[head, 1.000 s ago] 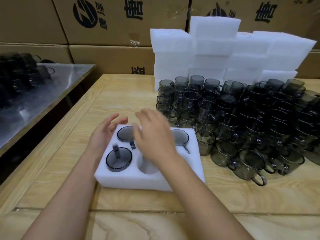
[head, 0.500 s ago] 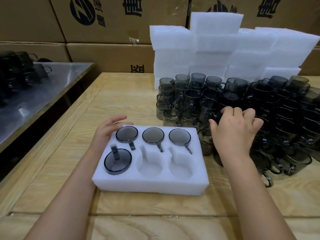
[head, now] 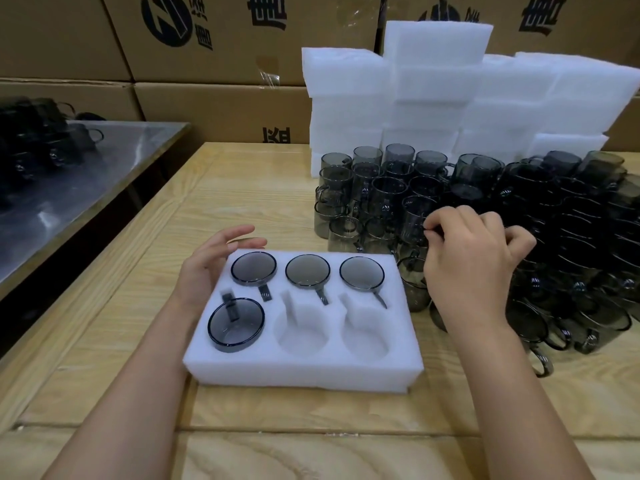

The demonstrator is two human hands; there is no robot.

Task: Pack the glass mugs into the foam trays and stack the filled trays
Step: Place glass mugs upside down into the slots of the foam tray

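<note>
Mugs (head: pixel 381 188) stand packed tight on the tabletop (head: pixel 242 188) beside the foam tray (head: pixel 298 372), so with our left hand (head: pixel 207 268) resting open at its edge and our right hand (head: pixel 474 258) in a pinch grip on one mug (head: pixel 414 213), we should lift straight up, then match handle to an empty pocket (head: pixel 301 334).

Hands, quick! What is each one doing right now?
Left hand: open, fingers relaxed, at the foam tray's left edge.
Right hand: fingers pinching a glass mug.
</note>
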